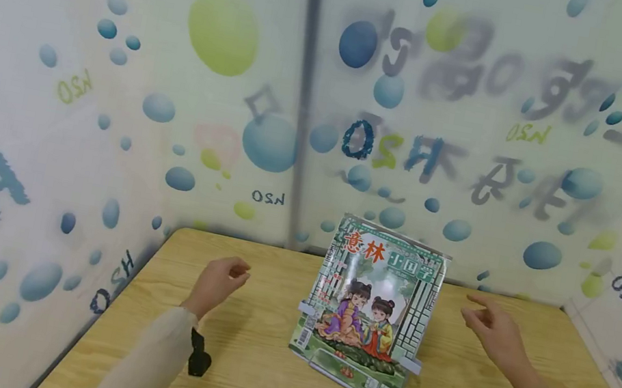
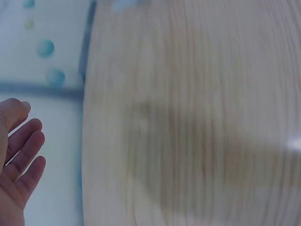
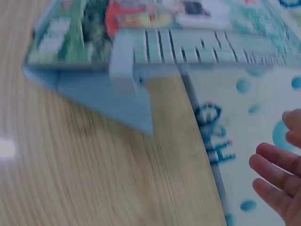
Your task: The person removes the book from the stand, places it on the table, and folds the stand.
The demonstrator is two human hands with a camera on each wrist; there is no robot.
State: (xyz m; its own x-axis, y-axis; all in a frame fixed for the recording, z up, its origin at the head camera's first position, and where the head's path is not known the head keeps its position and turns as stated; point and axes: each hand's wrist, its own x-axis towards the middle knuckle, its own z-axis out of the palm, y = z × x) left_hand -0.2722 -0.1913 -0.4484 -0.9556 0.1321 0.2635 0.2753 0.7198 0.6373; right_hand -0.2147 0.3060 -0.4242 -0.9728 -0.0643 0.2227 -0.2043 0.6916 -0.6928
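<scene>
On the wooden table (image 1: 252, 350), a magazine (image 1: 370, 301) stands tilted back near the middle of the far edge, pale clips (image 1: 410, 365) at its sides. The left hand (image 1: 216, 285) is near the far left corner, the right hand (image 1: 498, 334) near the far right, both bare-fingered and apart from the magazine. Dotted sheeting (image 1: 227, 103) rises behind.

Bright light, glare on the table (image 1: 245, 356), blur in both wrist views
</scene>
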